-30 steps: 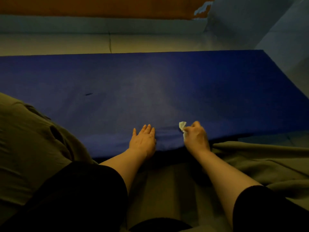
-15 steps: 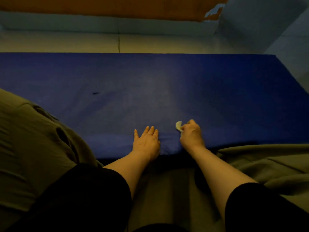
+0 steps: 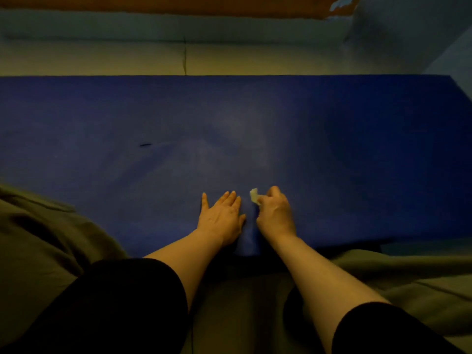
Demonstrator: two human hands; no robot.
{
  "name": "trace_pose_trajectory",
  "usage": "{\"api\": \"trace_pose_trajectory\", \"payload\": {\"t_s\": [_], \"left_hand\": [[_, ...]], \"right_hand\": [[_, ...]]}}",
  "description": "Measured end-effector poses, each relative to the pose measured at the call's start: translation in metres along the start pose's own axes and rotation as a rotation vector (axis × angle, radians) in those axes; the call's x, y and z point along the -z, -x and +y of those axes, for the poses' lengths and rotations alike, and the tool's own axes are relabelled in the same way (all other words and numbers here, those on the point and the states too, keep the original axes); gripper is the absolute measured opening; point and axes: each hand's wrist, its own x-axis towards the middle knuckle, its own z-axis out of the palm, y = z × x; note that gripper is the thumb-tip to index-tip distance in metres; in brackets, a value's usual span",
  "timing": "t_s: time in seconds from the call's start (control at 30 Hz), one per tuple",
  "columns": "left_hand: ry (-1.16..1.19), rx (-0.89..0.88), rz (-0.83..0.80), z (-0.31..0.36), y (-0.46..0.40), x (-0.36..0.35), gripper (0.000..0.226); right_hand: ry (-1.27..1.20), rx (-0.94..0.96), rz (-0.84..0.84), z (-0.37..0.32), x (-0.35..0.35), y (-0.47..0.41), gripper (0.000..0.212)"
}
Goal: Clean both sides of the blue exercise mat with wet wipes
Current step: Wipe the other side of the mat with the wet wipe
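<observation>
Head view shows the blue exercise mat [image 3: 332,149] lying flat across the floor [image 3: 102,60], its long side running left to right and its near edge just in front of the person's knees; an olive cloth [image 3: 51,238] lies bunched at either side of the lap. Both hands have moved forward from the near edge over the last second, so they now sit further onto the mat's surface; the left hand [image 3: 221,221] rests palm down with its fingers straight and slightly spread, holding nothing and pressing the mat flat; the right hand [image 3: 274,215] sits just beside it, its fingers curled round a small crumpled wet wipe [image 3: 254,198], a pale corner of which sticks out at the thumb side. A lighter, hazy patch spreads over the middle of the mat beyond the hands, which may be a damp streak or only reflected light; a small dark mark [image 3: 145,145] lies well to the left of it. That forward shift suggests a wiping stroke running away from the body, with the left hand steadying the mat; the upper face appears to be still in progress, and the underside, hidden against the floor, is judged not yet reached.
</observation>
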Motion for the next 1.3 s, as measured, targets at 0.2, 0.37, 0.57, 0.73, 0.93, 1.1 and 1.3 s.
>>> {"api": "trace_pose_trajectory", "payload": {"t_s": [0.2, 0.37, 0.57, 0.73, 0.93, 1.1, 1.3], "left_hand": [[0.004, 0.054, -0.027, -0.015, -0.026, 0.016, 0.059], [-0.003, 0.066, -0.058, -0.018, -0.048, 0.031, 0.060], [0.047, 0.116, -0.047, -0.024, -0.069, 0.035, 0.062], [0.115, 0.161, 0.028, -0.033, -0.077, 0.022, 0.063], [0.030, 0.185, 0.209, -0.030, -0.078, -0.008, 0.060], [0.026, 0.192, 0.281, -0.029, -0.080, -0.016, 0.060], [0.004, 0.197, 0.401, -0.029, -0.084, -0.031, 0.062]], "right_hand": [[0.027, -0.008, -0.071, 0.026, 0.006, -0.032, 0.016], [0.042, -0.154, 0.084, 0.020, 0.003, -0.038, 0.014], [-0.016, 0.126, -0.077, 0.004, -0.017, -0.045, 0.015], [0.095, -0.207, 0.061, 0.053, -0.001, -0.079, 0.017], [-0.069, 0.177, -0.007, 0.011, -0.038, -0.065, 0.004], [-0.041, -0.052, 0.075, 0.044, -0.023, -0.104, 0.015], [-0.057, 0.138, 0.119, 0.013, -0.040, -0.089, 0.011]]}}
